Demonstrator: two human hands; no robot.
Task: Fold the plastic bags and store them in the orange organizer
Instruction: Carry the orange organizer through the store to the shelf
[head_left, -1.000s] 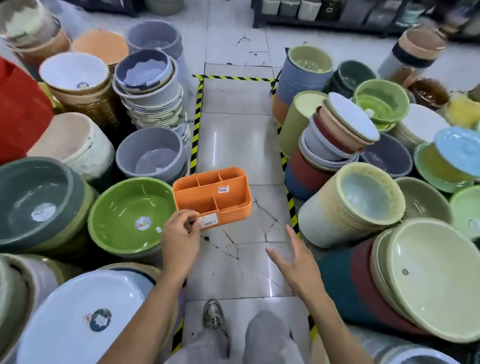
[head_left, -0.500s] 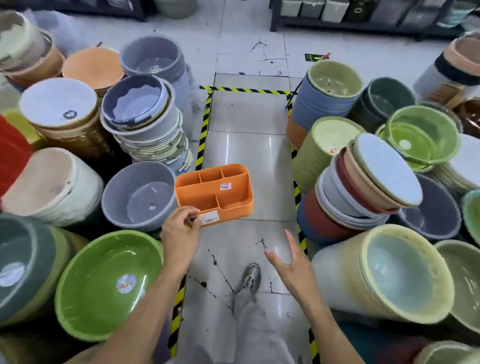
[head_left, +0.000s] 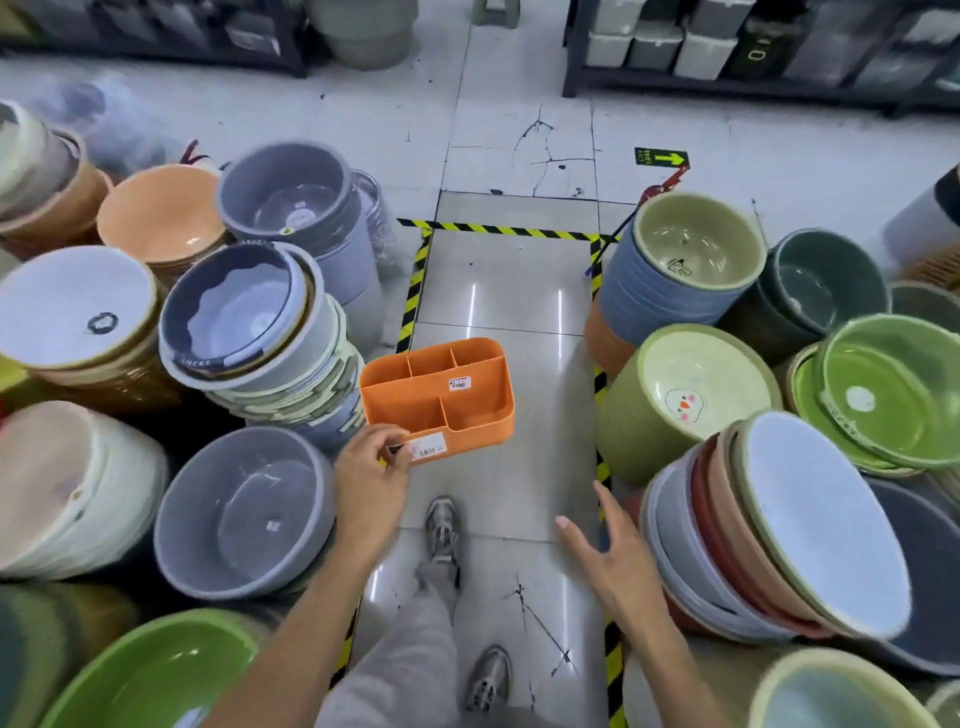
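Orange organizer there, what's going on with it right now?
A person walking down an aisle between stacks of plastic basins holds the orange organizer by its near corner with the left hand. Its compartments look empty, and no plastic bags are in view. The right hand is open, fingers spread, holding nothing. The taped floor lane lies ahead, with shelving beyond it. So folding and storing have not started.

Walked forward down the taped aisle, so the big green bowl (head_left: 150, 675) slid back to the bottom left corner. More floor (head_left: 519, 130) and dark shelves (head_left: 753, 47) showing up ahead now. One foot (head_left: 441, 525) stepped out in front.
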